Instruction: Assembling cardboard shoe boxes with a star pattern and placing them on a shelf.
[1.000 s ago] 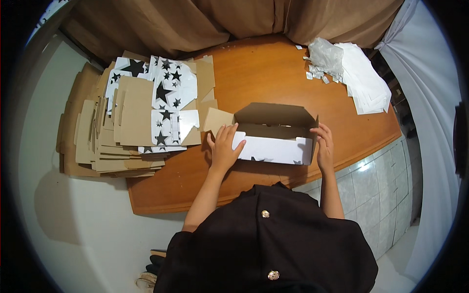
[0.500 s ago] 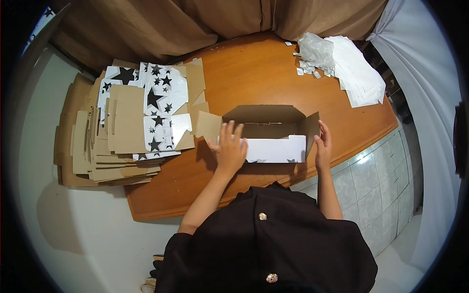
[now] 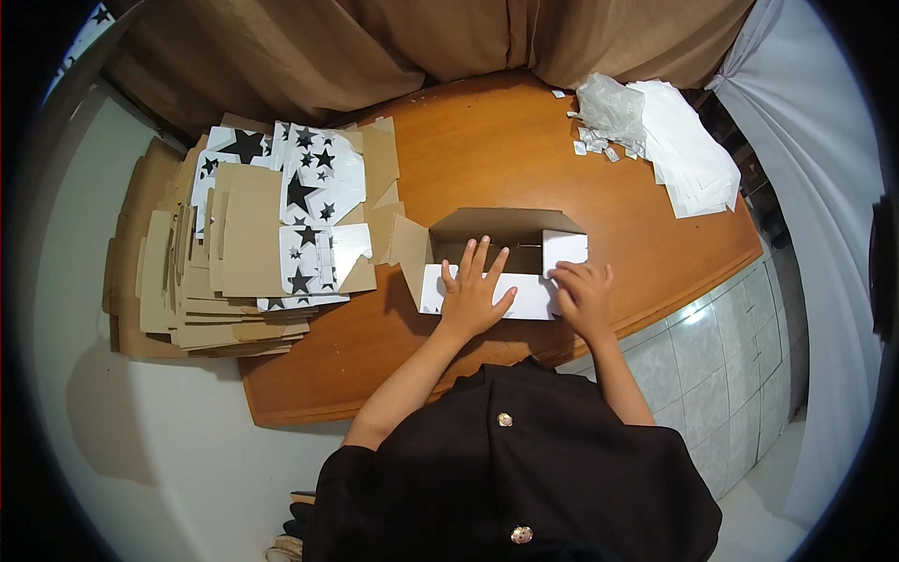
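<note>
A cardboard box (image 3: 438, 290) stands on the wooden table in front of me, brown inside and white on its near face. Its far flap (image 3: 506, 221) and left flap (image 3: 409, 245) stick outward, while the right flap (image 3: 567, 246) is folded inward, white side up. My left hand (image 3: 474, 292) lies over the box's near white side with fingers spread, their tips reaching over the opening. Bent fingers of my right hand (image 3: 586, 298) close on the near right corner, by the folded flap's near edge. Its fingertips are partly hidden.
Stacked flattened cardboard boxes (image 3: 245, 225), some printed with black stars, lie at the table's left. White paper sheets (image 3: 691, 155), a crumpled clear plastic bag (image 3: 611, 108) and small white pieces (image 3: 592, 140) lie at the far right. A brown curtain (image 3: 449, 42) hangs behind the table.
The box's right flap has been folded inward over the opening. My right hand has moved left onto that corner, and my left hand has shifted right along the near side.
</note>
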The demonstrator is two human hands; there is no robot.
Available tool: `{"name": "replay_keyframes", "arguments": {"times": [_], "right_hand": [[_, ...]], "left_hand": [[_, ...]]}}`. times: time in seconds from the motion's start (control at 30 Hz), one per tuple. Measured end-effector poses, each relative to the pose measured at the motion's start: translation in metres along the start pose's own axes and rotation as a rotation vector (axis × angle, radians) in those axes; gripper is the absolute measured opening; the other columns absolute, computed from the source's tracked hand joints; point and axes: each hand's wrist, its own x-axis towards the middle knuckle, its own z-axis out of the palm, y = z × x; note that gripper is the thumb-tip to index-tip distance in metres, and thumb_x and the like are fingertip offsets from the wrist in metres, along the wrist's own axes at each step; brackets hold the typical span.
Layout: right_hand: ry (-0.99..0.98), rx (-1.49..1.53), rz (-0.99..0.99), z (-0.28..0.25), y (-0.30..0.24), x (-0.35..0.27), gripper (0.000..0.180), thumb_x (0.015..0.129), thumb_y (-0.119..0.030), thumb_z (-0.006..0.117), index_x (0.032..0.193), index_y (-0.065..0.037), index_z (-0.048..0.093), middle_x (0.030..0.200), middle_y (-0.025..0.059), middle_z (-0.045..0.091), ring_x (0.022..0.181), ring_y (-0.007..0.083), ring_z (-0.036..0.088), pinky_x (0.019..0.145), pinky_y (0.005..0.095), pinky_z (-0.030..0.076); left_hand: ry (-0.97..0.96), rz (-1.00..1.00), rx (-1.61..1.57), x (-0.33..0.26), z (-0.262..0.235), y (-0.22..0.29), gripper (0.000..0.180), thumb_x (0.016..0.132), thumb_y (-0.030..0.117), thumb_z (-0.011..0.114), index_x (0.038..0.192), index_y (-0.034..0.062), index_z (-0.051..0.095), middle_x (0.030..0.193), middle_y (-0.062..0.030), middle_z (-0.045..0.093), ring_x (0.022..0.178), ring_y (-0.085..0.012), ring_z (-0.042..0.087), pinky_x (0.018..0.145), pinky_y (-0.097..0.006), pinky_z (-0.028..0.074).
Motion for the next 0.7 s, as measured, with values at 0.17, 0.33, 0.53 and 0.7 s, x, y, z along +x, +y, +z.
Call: {"name": "replay_keyframes", "arguments": {"times": [0.17, 0.33, 0.53, 0.7], "right_hand": [[-0.073, -0.128, 0.126, 0.018, -0.006, 0.003, 0.019, 0.074, -0.016, 0.057, 0.091, -0.016, 0.066, 0.105, -0.0035, 0.060, 0.108, 0.0207, 0.049, 0.095, 0.0697, 0.013], [-0.102, -0.132, 0.124, 0.020, -0.004, 0.001, 0.022, 0.076, -0.019, 0.057, 0.097, -0.016, 0.064, 0.109, -0.0029, 0.058, 0.111, 0.0220, 0.046, 0.096, 0.0684, 0.011], [0.036, 0.027, 0.173, 0.012, -0.001, 0.001, 0.033, 0.080, -0.021, 0.056, 0.113, -0.016, 0.056, 0.122, 0.0059, 0.048, 0.117, 0.0255, 0.040, 0.098, 0.0597, 0.014], [0.137, -0.060, 0.188, 0.010, 0.006, 0.010, 0.035, 0.081, -0.021, 0.058, 0.115, -0.014, 0.055, 0.128, 0.0126, 0.043, 0.121, 0.0333, 0.032, 0.100, 0.0544, 0.016]], "left_hand": [[0.293, 0.037, -0.035, -0.010, 0.000, -0.012, 0.056, 0.081, 0.038, 0.057, 0.130, 0.0139, 0.046, 0.142, -0.0159, 0.031, 0.134, -0.0305, 0.022, 0.103, -0.054, 0.002], [0.790, -0.209, -0.140, -0.019, -0.016, -0.049, 0.059, 0.084, 0.034, 0.053, 0.133, 0.0036, 0.038, 0.135, -0.0181, 0.038, 0.130, -0.0303, 0.028, 0.105, -0.048, 0.007], [0.412, -0.260, -0.473, -0.042, -0.025, -0.080, 0.057, 0.089, 0.030, 0.044, 0.135, -0.0017, 0.033, 0.129, -0.0172, 0.048, 0.118, -0.0293, 0.046, 0.103, -0.048, 0.021], [0.104, 0.085, -0.238, -0.046, -0.032, -0.074, 0.055, 0.088, 0.035, 0.046, 0.135, 0.0077, 0.037, 0.133, -0.0074, 0.047, 0.123, -0.0230, 0.044, 0.103, -0.052, 0.021]]}}
